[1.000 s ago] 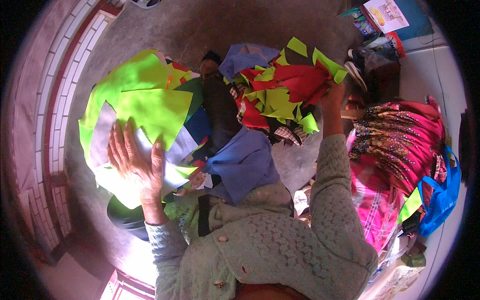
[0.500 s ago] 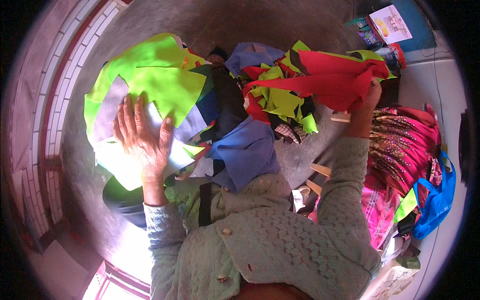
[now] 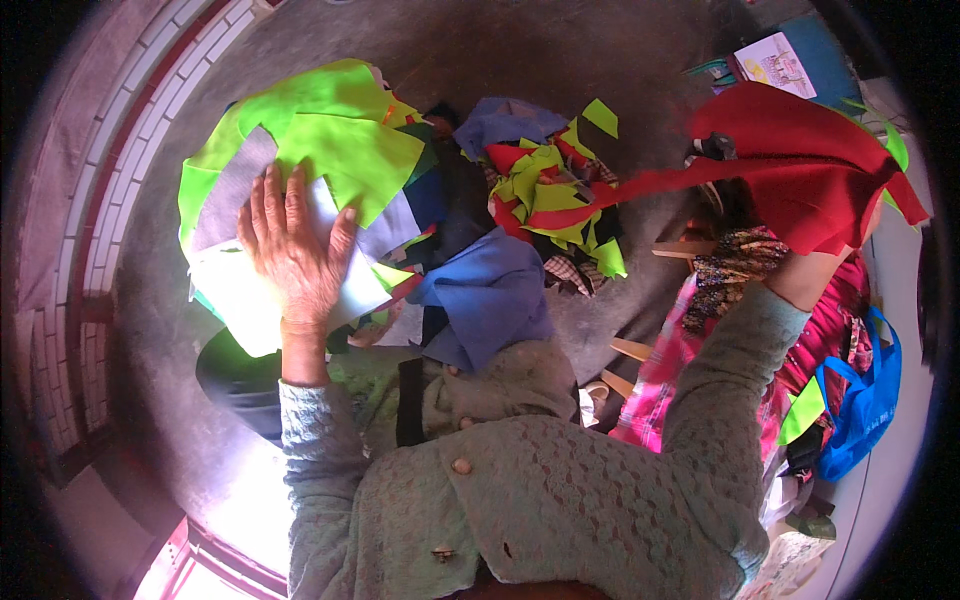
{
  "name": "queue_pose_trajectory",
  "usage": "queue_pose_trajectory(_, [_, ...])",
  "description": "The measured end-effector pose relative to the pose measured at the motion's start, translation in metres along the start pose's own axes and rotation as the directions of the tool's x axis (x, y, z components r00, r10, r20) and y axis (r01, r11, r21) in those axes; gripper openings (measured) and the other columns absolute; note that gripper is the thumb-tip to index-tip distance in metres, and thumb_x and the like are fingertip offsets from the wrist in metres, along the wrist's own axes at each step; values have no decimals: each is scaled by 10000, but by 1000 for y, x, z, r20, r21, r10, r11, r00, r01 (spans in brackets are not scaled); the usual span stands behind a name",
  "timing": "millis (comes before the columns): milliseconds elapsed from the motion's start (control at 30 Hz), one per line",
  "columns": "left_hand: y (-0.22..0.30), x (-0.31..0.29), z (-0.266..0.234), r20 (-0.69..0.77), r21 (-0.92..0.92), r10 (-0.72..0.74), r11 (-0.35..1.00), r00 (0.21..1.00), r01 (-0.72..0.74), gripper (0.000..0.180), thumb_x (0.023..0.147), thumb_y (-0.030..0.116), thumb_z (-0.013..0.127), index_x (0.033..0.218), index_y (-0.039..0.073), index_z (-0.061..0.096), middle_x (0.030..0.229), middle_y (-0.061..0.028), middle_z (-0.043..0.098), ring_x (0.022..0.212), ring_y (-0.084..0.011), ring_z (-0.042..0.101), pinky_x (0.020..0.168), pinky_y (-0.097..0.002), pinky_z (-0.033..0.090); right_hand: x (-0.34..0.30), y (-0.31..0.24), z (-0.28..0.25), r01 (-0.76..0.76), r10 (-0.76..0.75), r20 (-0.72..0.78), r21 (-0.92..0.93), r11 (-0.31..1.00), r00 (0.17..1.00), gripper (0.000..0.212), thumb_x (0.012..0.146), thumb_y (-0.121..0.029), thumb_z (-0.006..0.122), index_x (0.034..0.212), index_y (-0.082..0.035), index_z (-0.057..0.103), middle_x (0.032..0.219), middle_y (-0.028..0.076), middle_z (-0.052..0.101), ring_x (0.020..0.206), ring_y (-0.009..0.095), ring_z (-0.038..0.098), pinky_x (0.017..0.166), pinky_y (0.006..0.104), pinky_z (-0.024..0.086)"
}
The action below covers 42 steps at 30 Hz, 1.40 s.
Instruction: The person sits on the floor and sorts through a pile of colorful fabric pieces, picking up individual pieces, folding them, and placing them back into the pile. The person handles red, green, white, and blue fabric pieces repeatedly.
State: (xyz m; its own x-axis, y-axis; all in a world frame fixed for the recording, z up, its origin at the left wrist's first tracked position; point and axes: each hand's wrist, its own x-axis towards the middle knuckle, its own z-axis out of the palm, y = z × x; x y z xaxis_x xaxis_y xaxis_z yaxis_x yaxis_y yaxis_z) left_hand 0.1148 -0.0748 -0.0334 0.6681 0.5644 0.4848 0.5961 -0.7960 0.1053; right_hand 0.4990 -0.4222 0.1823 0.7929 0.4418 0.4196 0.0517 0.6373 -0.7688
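My left hand [image 3: 292,245] lies flat with its fingers apart on a stack of fabric pieces. Bright yellow-green cloth [image 3: 350,150] tops that stack, with a grey piece [image 3: 240,185] and a white piece [image 3: 225,290] beside and under the hand. At the right, my right hand [image 3: 838,255] grips a large red cloth [image 3: 800,150], which hides most of its fingers. A long red strip trails left from it to a heap of scraps. That heap holds small yellow-green scraps [image 3: 530,180], red bits and checked bits. Blue cloth [image 3: 490,295] drapes over my lap.
A pink and dark-red patterned cloth [image 3: 665,390] hangs over something with wooden slats [image 3: 630,350] on the right. Beyond it is a blue bag [image 3: 865,400]. A printed card [image 3: 775,65] lies at the far right. A dark round object [image 3: 235,385] is left of my lap.
My right hand has moved right and slightly toward me, pulling the red cloth off the scrap heap and stretching its strip. My left hand stays on the stack.
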Motion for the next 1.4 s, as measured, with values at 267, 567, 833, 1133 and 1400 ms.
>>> queue_pose_trajectory(267, [-2,-2,2,-33,-87,-25,996,999,22,661,801,534,575,1283,88,502,1330,-179,461,1290,-314,381,1087,-487,217,-64,78,63,-281,271,84,166,945,959,431,899,-281,469,1246,-27,496,1223,168,565,1093,325,563,992,464,412])
queue_pose_trajectory(567, [-3,-3,-2,-21,-34,-18,999,1000,17,665,846,582,499,1272,72,511,1331,-178,463,1270,-328,395,1072,-487,229,-146,199,100,-598,661,-4,422,681,750,278,892,-162,452,1072,11,574,1061,158,632,973,285,616,926,399,469])
queue_pose_trajectory(833, [10,1,-30,-121,-253,-23,968,992,-9,543,808,439,643,1188,55,583,1278,-179,514,1237,-359,427,1044,-487,277,-185,246,95,-577,732,-50,579,576,680,260,890,-168,473,1044,8,585,1012,136,650,928,254,634,879,400,494])
queue_pose_trajectory(1133, [91,-29,-32,243,-945,-22,219,970,242,191,761,-15,705,942,2,649,896,-100,653,801,-179,641,713,-274,510,-192,249,97,-603,737,-65,529,597,672,252,894,-150,459,1051,3,583,1016,129,652,920,234,639,858,367,506])
queue_pose_trajectory(1400, [112,-38,-22,379,-925,44,43,924,378,316,731,-69,705,1022,-10,597,914,-61,639,836,-128,659,699,-238,536,-206,252,99,-634,768,10,570,523,641,270,888,-166,473,1066,10,573,1039,127,641,942,234,630,873,356,499])
